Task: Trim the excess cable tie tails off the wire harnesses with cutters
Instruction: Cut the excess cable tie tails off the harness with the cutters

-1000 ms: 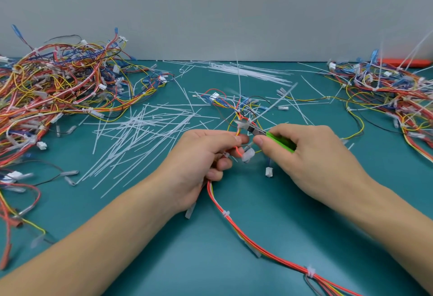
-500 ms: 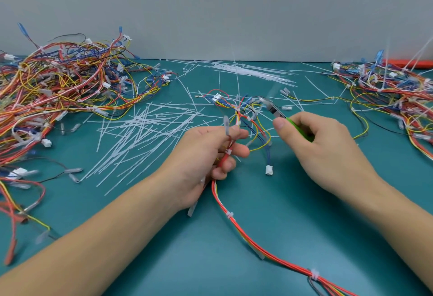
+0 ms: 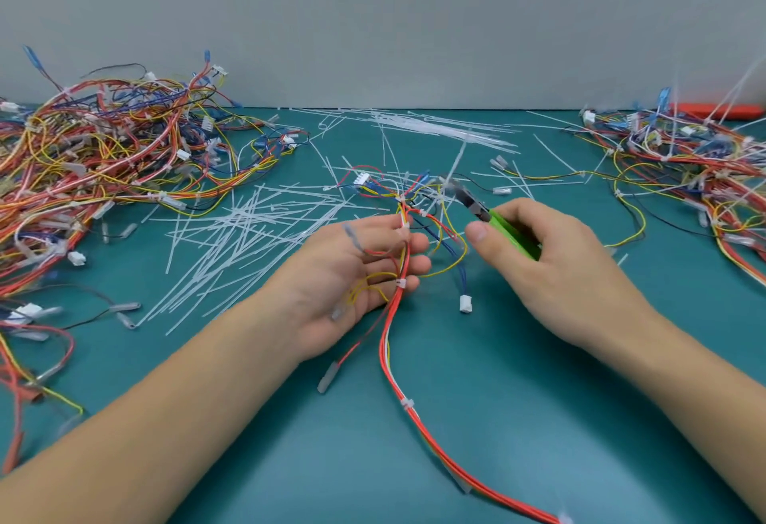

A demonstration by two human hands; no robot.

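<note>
head view: only one camera here, looking down at both hands over a teal surface (image 3: 539, 420)
left hand (image 3: 352, 274): palm up, fingers loosely spread, so the grip is apart; the wire harness (image 3: 391, 341) just lies across the palm and fingers
wire harness: red, yellow and white bundle, runs from the left palm down toward the bottom right edge, with small white ties along it; its loose ends fan out above the fingers
right hand (image 3: 551, 270): grip clamped around the green handles of the cutters (image 3: 493, 218), thumb on the near side
cutters: nose points up and left, tip right at a white tie tail (image 3: 456, 167) sticking up from the harness; too blurry to say if the blades are together
cut tails (image 3: 244, 229): messy heap of white strips on the surface, left of centre, more further back
left pile (image 3: 116, 158): big tangle of harnesses at the left edge
right pile (image 3: 696, 167): another tangle at the right edge, long tails still poking up
</note>
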